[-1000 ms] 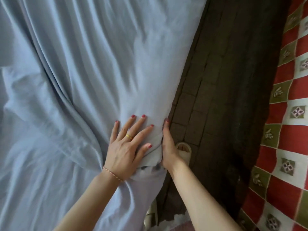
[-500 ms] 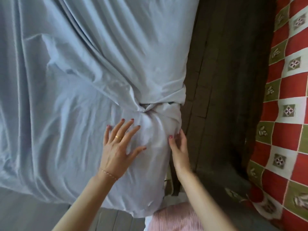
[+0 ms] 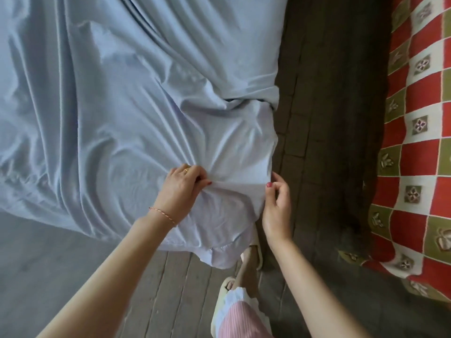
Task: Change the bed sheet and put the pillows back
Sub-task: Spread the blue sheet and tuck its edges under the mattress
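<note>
Item, nearest my view: left hand (image 3: 181,185), fingers curled, pinching a gathered fold of the bed sheet (image 3: 127,98); right hand (image 3: 277,203), thumb and fingers nipping the sheet's edge at the corner. Between the two sets of fingertips I note pale blue cloth drawn taut, creases radiating from the left pinch. Below the fingers the loose hem hangs toward the plank floor (image 3: 170,289). Beyond the fingers the sheet spreads rumpled, in long folds, over the bed.

Checkered rug (image 3: 419,147), wooden floor (image 3: 175,289)
</note>
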